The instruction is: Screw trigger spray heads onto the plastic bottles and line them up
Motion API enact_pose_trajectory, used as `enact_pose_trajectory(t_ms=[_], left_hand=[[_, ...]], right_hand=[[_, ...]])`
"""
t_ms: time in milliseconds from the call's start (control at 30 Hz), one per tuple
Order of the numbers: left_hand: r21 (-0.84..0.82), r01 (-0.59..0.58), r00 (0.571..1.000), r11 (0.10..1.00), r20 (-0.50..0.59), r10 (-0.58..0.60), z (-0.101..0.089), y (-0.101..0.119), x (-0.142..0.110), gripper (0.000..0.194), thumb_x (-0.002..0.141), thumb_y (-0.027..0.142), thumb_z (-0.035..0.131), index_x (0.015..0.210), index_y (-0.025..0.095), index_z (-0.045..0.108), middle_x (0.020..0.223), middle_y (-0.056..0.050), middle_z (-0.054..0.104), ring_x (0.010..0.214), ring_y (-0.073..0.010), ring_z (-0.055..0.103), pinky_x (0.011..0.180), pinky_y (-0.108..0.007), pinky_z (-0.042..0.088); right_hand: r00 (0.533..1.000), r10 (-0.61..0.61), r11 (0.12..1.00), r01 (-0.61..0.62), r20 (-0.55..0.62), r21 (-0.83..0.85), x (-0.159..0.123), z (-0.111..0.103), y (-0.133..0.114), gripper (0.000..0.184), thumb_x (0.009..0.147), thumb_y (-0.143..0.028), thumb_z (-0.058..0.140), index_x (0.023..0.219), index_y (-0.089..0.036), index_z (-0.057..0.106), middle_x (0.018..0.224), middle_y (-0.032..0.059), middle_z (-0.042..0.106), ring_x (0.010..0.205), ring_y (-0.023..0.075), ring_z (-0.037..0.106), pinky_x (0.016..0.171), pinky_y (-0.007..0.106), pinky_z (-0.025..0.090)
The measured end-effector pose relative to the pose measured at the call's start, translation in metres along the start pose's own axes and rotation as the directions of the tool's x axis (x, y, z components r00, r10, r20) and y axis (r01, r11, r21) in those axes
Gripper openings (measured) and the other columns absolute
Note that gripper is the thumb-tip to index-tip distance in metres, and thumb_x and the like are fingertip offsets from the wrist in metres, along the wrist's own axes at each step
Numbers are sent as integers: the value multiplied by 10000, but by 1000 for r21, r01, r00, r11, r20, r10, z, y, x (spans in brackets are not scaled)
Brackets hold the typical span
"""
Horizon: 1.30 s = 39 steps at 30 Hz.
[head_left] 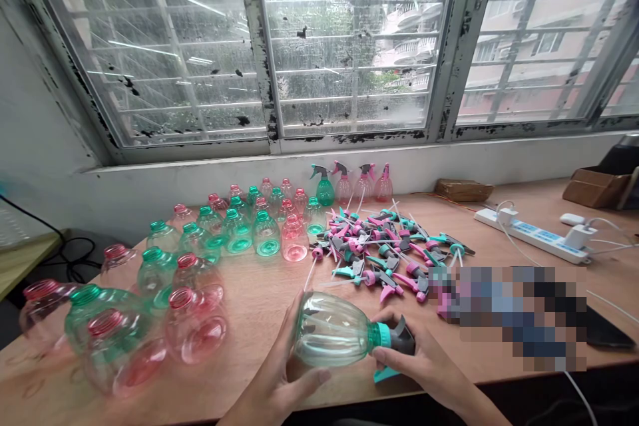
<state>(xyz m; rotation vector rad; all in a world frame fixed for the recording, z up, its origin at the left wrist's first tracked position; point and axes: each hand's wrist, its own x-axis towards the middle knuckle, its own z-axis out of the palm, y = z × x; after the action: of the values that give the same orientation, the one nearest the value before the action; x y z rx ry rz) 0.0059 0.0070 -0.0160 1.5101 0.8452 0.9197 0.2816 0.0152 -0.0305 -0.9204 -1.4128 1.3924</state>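
A clear green spray bottle (333, 329) lies on its side in the air above the table's front edge, its neck toward the right. Around its base end is my left hand (284, 359), thumb below and fingers behind. My right hand (417, 353) grips the teal collar and grey-and-teal spray head (399, 336) at the neck; the head sits on the bottle's mouth. How tightly it is fastened I cannot tell. Just beyond my hands lies a pile of loose pink, teal and grey spray heads (384, 243) with thin tubes.
Several open pink bottles (196, 326) and green bottles (268, 234) stand at the left. Against the wall are several bottles with heads fitted (343, 185). At the right are a white power strip (532, 234), cables, a cardboard box (596, 188) and a blurred-out patch.
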Motion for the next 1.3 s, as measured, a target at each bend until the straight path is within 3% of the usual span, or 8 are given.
enact_pose_trajectory(t_ms=[200, 300, 400, 733, 867, 1000, 1300], left_hand=[[23, -42, 998, 999, -48, 43, 1, -4, 1, 846, 958, 409, 675, 1606, 478, 136, 1736, -13, 221, 1550, -341, 316, 1293, -494, 192], [7, -23, 1000, 1000, 14, 23, 0, -3, 0, 920, 947, 397, 696, 1609, 480, 63, 1731, -28, 235, 1544, -341, 327, 1288, -525, 195], [20, -30, 999, 999, -16, 30, 1, -1, -1, 931, 937, 405, 708, 1615, 459, 73, 1739, -37, 203, 1534, -346, 336, 1296, -528, 151], [-38, -70, 995, 997, -75, 67, 8, 4, -1, 732, 990, 440, 614, 1599, 435, 207, 1739, -20, 208, 1555, -324, 295, 1288, -447, 209], [-78, -23, 998, 997, -57, 18, 8, 4, -1, 845, 945, 427, 696, 1601, 459, 164, 1722, -29, 256, 1533, -331, 344, 1281, -471, 218], [-78, 0, 998, 997, -61, -5, 8, 8, -1, 982, 878, 405, 787, 1618, 407, 141, 1658, -75, 379, 1496, -327, 403, 1274, -479, 236], [-167, 22, 995, 986, -87, -37, 10, 18, -2, 908, 862, 447, 794, 1585, 389, 248, 1604, -80, 447, 1476, -328, 421, 1225, -451, 326]], right_hand=[[1000, 13, 999, -13, -11, -32, 0, 0, 0, 448, 807, -540, 840, 1020, -183, 671, 732, 3, 742, 705, 235, 709, 709, 364, 579], [1000, 8, 1000, -8, -6, -29, 0, 0, -2, 440, 813, -532, 838, 1021, -183, 670, 737, 6, 742, 715, 239, 706, 719, 369, 574], [1000, 6, 1000, -6, 0, -23, -1, 1, -3, 436, 812, -518, 846, 1029, -182, 674, 751, 5, 738, 725, 235, 702, 719, 355, 569], [999, 6, 999, -8, 34, 42, 0, -2, 1, 401, 831, -459, 853, 1046, -179, 664, 740, 2, 756, 697, 215, 703, 706, 337, 574], [999, -12, 999, 10, 37, 43, 0, -2, 2, 387, 844, -451, 844, 1046, -174, 665, 735, 2, 751, 695, 212, 703, 708, 339, 577], [1000, -6, 999, 6, -1, 33, 0, -1, 1, 406, 833, -453, 856, 1059, -180, 659, 745, -11, 735, 707, 202, 701, 704, 315, 569], [1000, -18, 994, 19, -16, 106, 0, 2, 2, 400, 816, -399, 885, 1057, -205, 633, 791, -31, 689, 703, 182, 684, 697, 297, 572]])
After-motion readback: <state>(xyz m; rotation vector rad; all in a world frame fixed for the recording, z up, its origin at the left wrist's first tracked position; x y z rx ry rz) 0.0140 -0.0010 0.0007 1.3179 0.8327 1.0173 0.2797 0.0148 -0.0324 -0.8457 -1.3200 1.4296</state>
